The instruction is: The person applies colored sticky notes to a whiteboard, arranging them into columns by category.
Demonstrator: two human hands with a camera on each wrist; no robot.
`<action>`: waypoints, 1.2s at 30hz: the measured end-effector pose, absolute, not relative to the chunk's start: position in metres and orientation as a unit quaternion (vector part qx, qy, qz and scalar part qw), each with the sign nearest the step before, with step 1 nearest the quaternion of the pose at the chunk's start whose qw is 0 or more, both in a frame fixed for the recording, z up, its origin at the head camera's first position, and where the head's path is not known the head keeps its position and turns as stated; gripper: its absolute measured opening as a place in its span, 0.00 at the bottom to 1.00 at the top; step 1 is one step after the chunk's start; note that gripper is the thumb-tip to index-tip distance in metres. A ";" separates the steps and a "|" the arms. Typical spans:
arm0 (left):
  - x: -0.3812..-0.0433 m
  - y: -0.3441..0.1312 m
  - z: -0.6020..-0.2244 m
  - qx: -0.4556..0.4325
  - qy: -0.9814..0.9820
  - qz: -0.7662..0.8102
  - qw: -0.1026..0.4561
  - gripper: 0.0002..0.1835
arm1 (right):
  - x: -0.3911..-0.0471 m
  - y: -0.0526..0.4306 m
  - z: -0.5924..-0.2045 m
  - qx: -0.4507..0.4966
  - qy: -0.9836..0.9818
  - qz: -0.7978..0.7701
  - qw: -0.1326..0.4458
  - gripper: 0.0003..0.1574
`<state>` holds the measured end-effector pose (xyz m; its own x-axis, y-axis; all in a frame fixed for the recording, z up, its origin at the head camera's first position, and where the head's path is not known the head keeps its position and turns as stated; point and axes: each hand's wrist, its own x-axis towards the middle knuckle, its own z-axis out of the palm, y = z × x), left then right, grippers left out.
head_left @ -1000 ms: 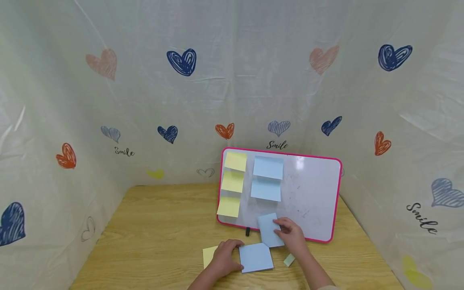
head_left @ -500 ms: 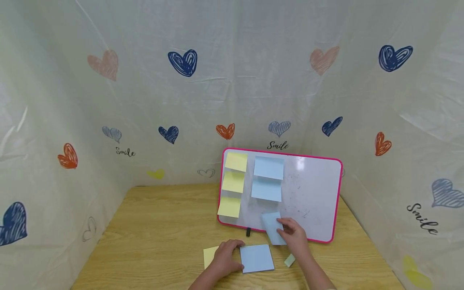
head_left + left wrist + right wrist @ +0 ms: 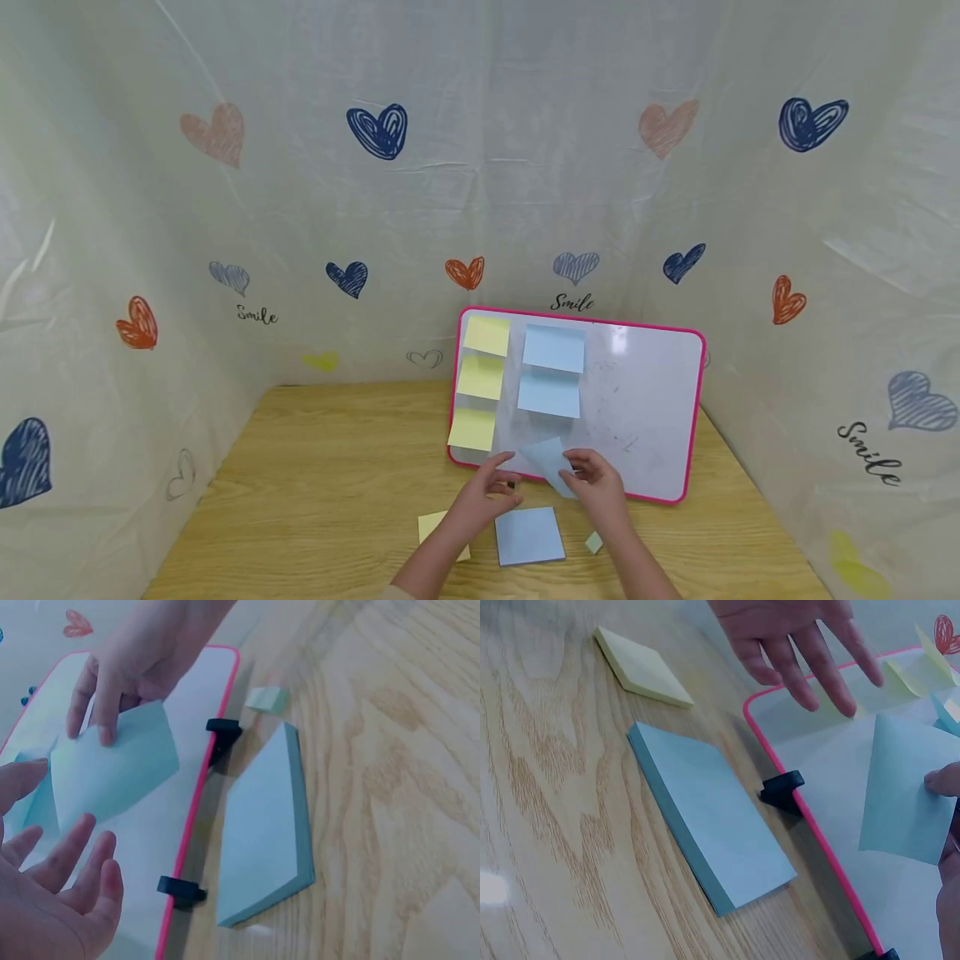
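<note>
My right hand [image 3: 597, 487] pinches a single blue sticky note [image 3: 547, 460] by its edge, in front of the whiteboard's lower edge. To its left my left hand [image 3: 483, 497] hovers with fingers spread, apart from the note and holding nothing. Below the hands a thick pad of blue sticky notes [image 3: 529, 536] lies on the table; the right wrist view shows the same blue pad [image 3: 712, 817] whole. The pink-rimmed whiteboard [image 3: 637, 408] leans back, bearing a column of yellow notes [image 3: 481, 377] at its left and two blue notes [image 3: 553, 348] beside them.
A yellow sticky-note pad [image 3: 645, 666] lies left of the blue one, partly under my left forearm in the head view. A small pale green block [image 3: 594, 543] lies to the right. Black feet [image 3: 180, 889] stick out from the board's bottom edge. A heart-printed curtain surrounds the wooden table.
My left hand has left the blue pad and risen towards the note. The note in my right hand has tilted and shifted slightly left.
</note>
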<state>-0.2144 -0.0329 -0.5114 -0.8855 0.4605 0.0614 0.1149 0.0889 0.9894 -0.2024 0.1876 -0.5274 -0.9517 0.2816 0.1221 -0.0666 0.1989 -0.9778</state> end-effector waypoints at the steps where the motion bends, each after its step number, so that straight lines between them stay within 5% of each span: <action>1: -0.216 -0.031 -0.509 0.195 0.721 0.650 0.139 0.35 | -0.202 0.185 -0.526 -0.068 -0.760 0.631 0.140 0.16; 19: -0.234 -0.026 -0.493 0.121 0.665 0.704 0.216 0.25 | -0.194 0.169 -0.524 0.010 -0.706 0.700 0.107 0.18; 27: -0.249 -0.018 -0.499 0.116 0.727 0.660 0.146 0.18 | -0.194 0.171 -0.528 -0.016 -0.745 0.657 0.113 0.22; 36: -0.265 -0.005 -0.505 0.127 0.741 0.646 0.132 0.26 | -0.201 0.175 -0.531 -0.007 -0.793 0.591 0.148 0.29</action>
